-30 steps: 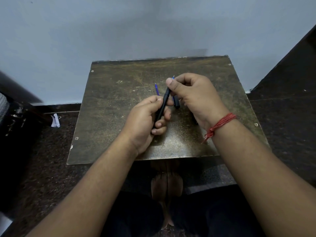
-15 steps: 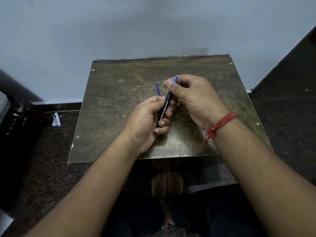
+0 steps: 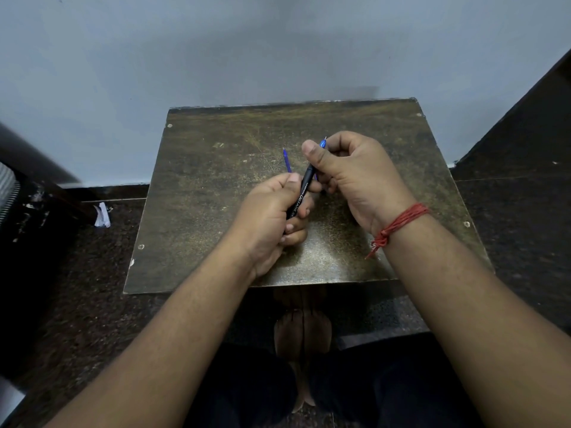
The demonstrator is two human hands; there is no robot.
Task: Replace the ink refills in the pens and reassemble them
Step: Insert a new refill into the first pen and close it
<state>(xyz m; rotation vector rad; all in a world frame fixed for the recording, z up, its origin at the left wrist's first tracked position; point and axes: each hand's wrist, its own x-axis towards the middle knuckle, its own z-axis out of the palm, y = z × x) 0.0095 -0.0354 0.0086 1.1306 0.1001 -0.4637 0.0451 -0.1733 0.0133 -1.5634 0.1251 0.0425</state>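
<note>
Two hands are closed over the bench [image 3: 200,193]: the black pen barrel [image 3: 301,193], slanted far-right, is gripped by the left hand [image 3: 272,217]; a blue refill [image 3: 323,144] is pinched by the right hand [image 3: 355,174].

The desk [image 3: 216,211] stands against the wall [image 3: 247,50], with floor [image 3: 77,288] on both sides. Both hands hover over its middle: the left hand [image 3: 272,217] nearer, the right hand [image 3: 355,174] behind and to its right. A pen barrel [image 3: 301,196] slants between them. A refill [image 3: 286,157] rises behind the left hand; another refill tip [image 3: 323,144] pokes above the right thumb. A paper scrap [image 3: 102,215] lies on the floor to the left.
</note>
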